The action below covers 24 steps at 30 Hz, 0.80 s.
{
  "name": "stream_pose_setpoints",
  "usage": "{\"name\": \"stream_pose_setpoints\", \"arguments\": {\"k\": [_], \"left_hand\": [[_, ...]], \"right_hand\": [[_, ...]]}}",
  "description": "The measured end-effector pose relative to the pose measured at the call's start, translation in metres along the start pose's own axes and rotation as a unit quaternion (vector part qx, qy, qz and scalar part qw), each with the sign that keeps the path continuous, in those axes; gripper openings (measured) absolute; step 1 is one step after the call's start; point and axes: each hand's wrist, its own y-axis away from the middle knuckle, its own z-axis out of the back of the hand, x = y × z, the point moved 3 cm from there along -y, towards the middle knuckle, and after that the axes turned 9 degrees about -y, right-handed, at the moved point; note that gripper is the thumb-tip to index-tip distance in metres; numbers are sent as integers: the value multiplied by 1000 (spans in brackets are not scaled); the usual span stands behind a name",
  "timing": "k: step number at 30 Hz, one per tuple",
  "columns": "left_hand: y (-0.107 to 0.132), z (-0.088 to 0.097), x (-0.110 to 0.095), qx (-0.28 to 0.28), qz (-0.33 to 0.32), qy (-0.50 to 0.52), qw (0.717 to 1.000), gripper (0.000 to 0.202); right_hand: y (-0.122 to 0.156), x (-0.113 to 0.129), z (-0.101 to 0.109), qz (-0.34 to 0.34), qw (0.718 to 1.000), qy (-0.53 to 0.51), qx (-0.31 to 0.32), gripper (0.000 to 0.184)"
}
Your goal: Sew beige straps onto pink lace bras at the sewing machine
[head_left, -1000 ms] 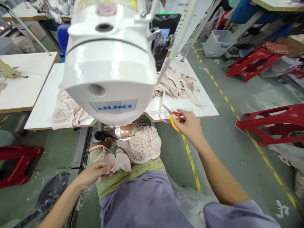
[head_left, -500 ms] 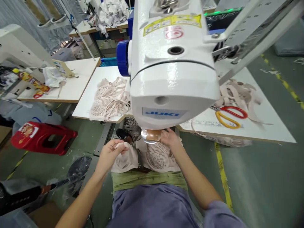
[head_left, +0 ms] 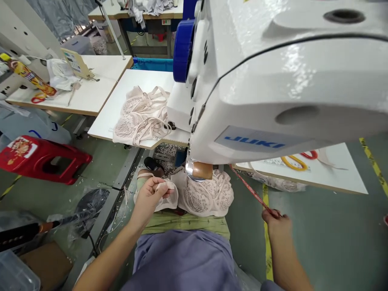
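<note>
A beige lace bra (head_left: 201, 198) lies across my lap below the sewing machine (head_left: 242, 117). My left hand (head_left: 156, 192) pinches the edge of its left part between thumb and fingers. Off to the right, my right hand (head_left: 276, 218) is closed on the end of a thin red cord (head_left: 250, 189). The cord runs taut and slanting up from that hand to beneath the machine head, where its other end is hidden. In front of the bra sits the machine's metal and brown lower part (head_left: 200, 170).
A pile of beige lace bras (head_left: 141, 117) lies on the left tabletop. Scissors with yellow and red handles (head_left: 295, 162) rest on the right tabletop. A red stool (head_left: 45, 159) stands at left. The machine head overhangs the middle and right.
My right hand has moved from beside the machine's lower part out to the right and now holds the red cord. My left hand keeps its pinch. The view has shifted, bringing the machine head closer.
</note>
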Motion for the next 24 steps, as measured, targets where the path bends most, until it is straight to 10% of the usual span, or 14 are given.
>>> {"name": "stream_pose_setpoints", "arguments": {"k": [7,12,16,24], "left_hand": [[8,-11,1,0,-40,-65,997,37],[13,-21,5,-22,-94,-123,988,33],[19,-21,8,-50,-147,-200,967,31],[24,-11,11,-98,-221,-335,911,27]], "right_hand": [[49,35,-24,-69,979,-21,-193,41],[95,136,-115,-75,996,-3,57,28],[112,208,-185,18,953,-7,303,36],[106,237,-218,10,944,-46,326,25]]}}
